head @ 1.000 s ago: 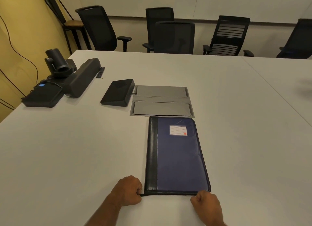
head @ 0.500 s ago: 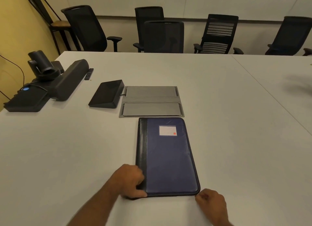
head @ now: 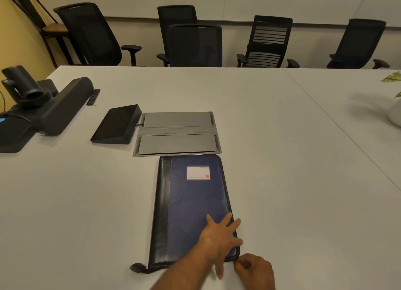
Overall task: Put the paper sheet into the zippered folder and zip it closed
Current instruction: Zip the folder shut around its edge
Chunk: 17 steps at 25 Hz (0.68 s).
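Folder (head: 191,207) lies flat and closed on the white counter (head: 65,203), its long side running away from the person, blue cover up with a black spine strip along its left edge and a white label (head: 198,172) near the far end. Left hand (head: 219,240) rests on the cover at the near right corner, its fingers (head: 225,221) straight and spread apart, pressing down on the blue face, the forearm crossing over the near edge. Right hand (head: 255,270) sits on the counter just beside that same corner, fingers curled together with the tips at the folder's edge; they seem to pinch something small there, though what they hold is too small to tell. A dark pull tab (head: 137,267) trails off the near left corner of the folder onto the counter. No paper sheet shows outside the folder. Just beyond the far end is a grey cable hatch (head: 176,133) set in the counter, with a black wedge-shaped tablet (head: 117,127) touching its left side. Farther left stand a soundbar (head: 63,107), a camera (head: 23,86) and a small remote (head: 93,96). Black chairs (head: 195,44) line the far side
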Available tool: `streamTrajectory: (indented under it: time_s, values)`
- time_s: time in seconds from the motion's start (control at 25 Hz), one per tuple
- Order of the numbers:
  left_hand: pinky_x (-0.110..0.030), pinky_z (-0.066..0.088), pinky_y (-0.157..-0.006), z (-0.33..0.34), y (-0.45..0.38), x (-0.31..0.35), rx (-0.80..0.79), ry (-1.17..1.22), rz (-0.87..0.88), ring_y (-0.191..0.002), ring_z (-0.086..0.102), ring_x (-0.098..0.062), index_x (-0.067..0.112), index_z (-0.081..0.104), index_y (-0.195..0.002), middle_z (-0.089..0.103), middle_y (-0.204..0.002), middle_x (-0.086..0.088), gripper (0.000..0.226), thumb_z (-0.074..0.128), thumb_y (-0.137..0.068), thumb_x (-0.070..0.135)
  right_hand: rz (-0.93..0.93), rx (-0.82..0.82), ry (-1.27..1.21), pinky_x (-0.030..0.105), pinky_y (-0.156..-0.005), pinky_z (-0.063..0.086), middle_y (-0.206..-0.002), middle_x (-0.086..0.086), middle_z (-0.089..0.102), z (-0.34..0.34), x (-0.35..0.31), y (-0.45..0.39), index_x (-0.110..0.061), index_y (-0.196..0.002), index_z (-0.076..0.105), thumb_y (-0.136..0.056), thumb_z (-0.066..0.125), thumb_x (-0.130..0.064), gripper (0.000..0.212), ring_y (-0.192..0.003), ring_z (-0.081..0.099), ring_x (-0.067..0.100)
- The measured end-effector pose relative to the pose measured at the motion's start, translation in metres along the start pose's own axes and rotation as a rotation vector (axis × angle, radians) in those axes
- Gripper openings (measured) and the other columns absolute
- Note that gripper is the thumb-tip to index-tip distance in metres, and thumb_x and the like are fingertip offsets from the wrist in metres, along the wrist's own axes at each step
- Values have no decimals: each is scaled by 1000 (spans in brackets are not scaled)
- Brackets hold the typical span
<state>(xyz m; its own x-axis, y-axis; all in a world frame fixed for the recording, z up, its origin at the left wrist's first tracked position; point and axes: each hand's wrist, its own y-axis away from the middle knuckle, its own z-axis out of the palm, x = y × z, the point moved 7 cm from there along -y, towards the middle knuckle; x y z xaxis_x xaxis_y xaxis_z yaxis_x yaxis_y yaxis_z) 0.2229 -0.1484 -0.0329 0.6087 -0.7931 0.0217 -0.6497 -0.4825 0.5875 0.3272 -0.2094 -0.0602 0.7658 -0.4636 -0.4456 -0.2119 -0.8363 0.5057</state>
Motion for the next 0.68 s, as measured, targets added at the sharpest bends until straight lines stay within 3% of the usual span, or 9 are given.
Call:
streamTrajectory:
  time_s: [0.08,0.16,0.24,0.36,0.48,0.68]
  values:
    - [-79,28,-96,-2,-8,4,-19,-44,6,-146,-1,-39,29,27,-147,7,-161,-8,104,84,-64,53,-11,-7,19,10,-74,40,-92,-12,74,1,0,-3,-40,-75,60,-83,58,-47,11,-85,64,3]
    - [-75,37,-94,-6,-11,7,-5,-35,51,-142,17,-40,24,34,-141,30,-149,-11,94,85,-66,47,-34,-1,20,10,-72,38,-95,-10,75,1,1,-7,-37,-78,65,-83,58,-47,13,-88,66,5]
    - [-67,46,-90,-9,-13,7,25,17,95,-134,29,-39,21,39,-136,41,-137,-10,86,85,-67,43,-51,-1,30,10,-75,39,-99,-10,75,-1,3,-13,-37,-83,68,-85,57,-47,15,-91,65,5]
    - [-61,50,-86,-10,-14,6,43,68,124,-129,33,-40,20,42,-133,43,-132,-11,83,87,-66,39,-87,10,34,8,-75,37,-101,-10,75,-8,4,-27,-33,-92,74,-85,58,-46,22,-88,64,5]
    - [-67,46,-88,-6,-18,4,42,112,114,-134,27,-44,20,42,-134,41,-132,-12,82,87,-67,36,-150,18,35,7,-74,37,-101,-8,74,-18,1,-37,-32,-98,74,-86,60,-46,24,-78,58,3]
    - [-73,39,-94,-3,-19,6,35,177,108,-141,18,-44,21,41,-134,37,-139,-12,76,85,-73,30,-221,19,49,5,-66,38,-88,-2,75,-27,-2,-52,-28,-89,77,-82,67,-43,20,-71,60,7]
